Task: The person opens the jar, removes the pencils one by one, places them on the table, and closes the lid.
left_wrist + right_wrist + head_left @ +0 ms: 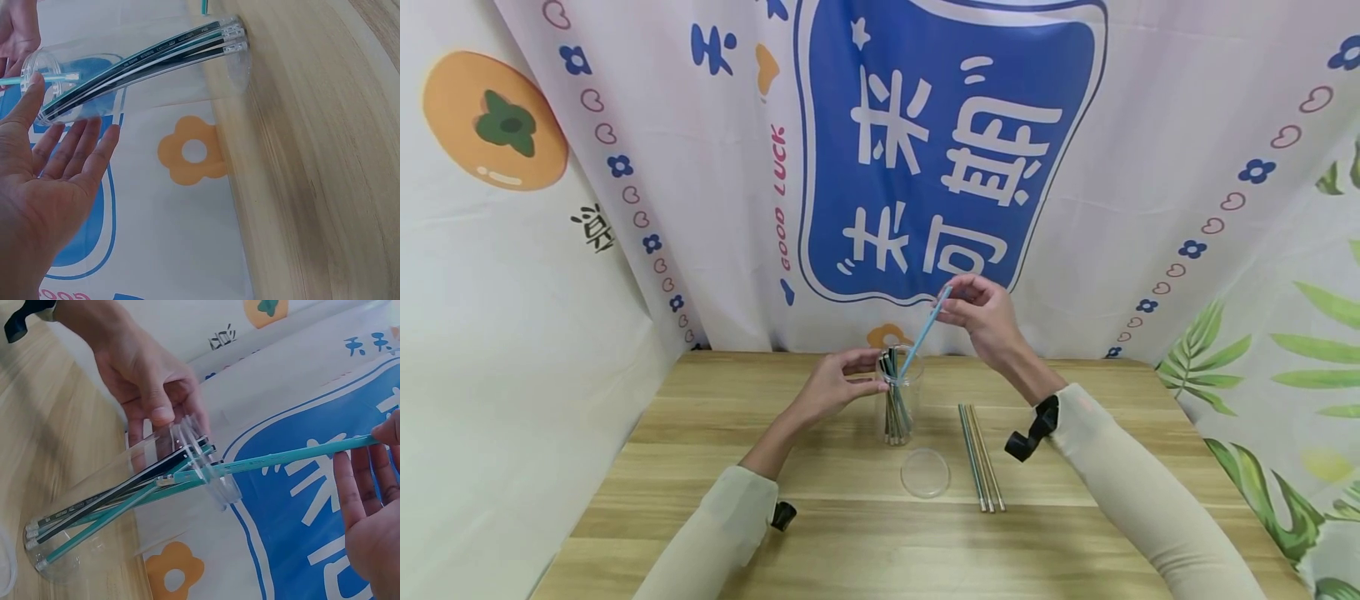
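A clear plastic jar (106,550) stands on the table, holding several dark and teal pencils (119,497) with their ferrule ends at the bottom. My left hand (838,385) holds the jar near its rim, thumb on one side and fingers on the other. Above it, my right hand (985,318) pinches a turquoise pencil (281,457) by its upper end between thumb and fingers. That pencil slants through the jar's mouth, its ferrule end just inside and well above the bottom.
A round clear lid (925,472) lies in front of the jar. To its right, several pencils (979,458), teal and gold, lie side by side on the wooden table (715,500). A printed cloth (745,275) hangs close behind the table's back edge.
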Demonstrator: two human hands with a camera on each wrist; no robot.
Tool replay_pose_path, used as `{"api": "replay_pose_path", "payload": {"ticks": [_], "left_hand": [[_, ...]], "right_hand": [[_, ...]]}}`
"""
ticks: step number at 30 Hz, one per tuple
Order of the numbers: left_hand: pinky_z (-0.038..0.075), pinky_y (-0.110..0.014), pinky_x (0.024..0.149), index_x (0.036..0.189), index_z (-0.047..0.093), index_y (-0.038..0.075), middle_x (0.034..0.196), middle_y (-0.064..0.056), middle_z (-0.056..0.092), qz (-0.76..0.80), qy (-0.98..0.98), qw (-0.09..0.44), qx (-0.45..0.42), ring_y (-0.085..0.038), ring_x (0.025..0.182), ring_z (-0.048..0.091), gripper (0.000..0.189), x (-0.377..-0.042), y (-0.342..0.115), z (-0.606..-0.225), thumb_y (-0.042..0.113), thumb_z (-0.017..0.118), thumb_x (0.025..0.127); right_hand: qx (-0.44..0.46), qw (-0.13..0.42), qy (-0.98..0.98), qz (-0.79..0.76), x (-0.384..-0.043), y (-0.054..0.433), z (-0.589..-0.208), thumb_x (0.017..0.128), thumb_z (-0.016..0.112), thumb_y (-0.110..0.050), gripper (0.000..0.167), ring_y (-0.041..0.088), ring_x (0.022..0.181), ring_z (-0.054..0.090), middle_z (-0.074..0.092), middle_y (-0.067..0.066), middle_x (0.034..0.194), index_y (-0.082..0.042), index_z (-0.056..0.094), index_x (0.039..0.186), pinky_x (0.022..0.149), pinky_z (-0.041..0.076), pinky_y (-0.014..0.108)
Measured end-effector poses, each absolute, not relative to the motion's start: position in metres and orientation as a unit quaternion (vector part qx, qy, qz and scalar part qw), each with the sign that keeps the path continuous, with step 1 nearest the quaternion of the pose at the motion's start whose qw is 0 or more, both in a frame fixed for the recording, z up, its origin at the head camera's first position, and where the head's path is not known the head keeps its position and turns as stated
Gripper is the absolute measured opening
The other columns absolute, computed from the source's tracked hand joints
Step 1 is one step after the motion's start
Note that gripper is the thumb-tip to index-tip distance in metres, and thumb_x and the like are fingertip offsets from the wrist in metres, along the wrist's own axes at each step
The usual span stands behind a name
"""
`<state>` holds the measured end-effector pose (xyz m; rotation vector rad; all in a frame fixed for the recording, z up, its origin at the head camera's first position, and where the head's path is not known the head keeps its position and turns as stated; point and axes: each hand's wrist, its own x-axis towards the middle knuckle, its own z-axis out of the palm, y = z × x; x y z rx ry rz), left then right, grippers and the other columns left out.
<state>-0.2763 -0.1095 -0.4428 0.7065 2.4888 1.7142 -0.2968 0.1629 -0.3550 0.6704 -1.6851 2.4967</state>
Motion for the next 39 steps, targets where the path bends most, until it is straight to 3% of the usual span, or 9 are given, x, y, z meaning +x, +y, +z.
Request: {"api": "replay_pose_path", "payload": {"ticks": [16,25,39], "left_hand": [[0.060,-0.040,0.101,0.142,0.064,0.001,0.137,-0.018,0.070,0.550,0.803,0.020,0.231,-0.035,0.123,0.070,0.060,-0.275,-0.111,-0.444,0.016,0.088,0.089],[0.060,-0.039,0.102,0.142,0.066,0.005,0.138,-0.013,0.070,0.540,0.810,0.020,0.229,-0.031,0.124,0.070,0.059,-0.275,-0.113,-0.444,0.019,0.088,0.089],[0.057,-0.052,0.105,0.142,0.064,0.001,0.137,-0.016,0.070,0.547,0.801,0.019,0.241,-0.034,0.125,0.069,0.060,-0.277,-0.112,-0.446,0.016,0.088,0.089]], "right_hand": [[0.207,0.034,-0.466,0.859,-0.296,0.183,-0.339,0.098,0.052,0.019,0.029,0.020,0.089,0.073,0.072,0.009,0.096,-0.004,0.068,0.100,0.078,0.067,0.034],[0.197,0.040,-0.436,0.877,-0.291,0.204,-0.333,0.099,0.057,0.016,0.022,0.021,0.091,0.072,0.072,0.010,0.100,-0.002,0.068,0.105,0.077,0.066,0.032],[0.166,0.025,-0.442,0.881,-0.281,0.234,-0.338,0.099,0.060,0.015,0.020,0.020,0.091,0.072,0.072,0.010,0.099,-0.002,0.070,0.105,0.082,0.065,0.032]]}}
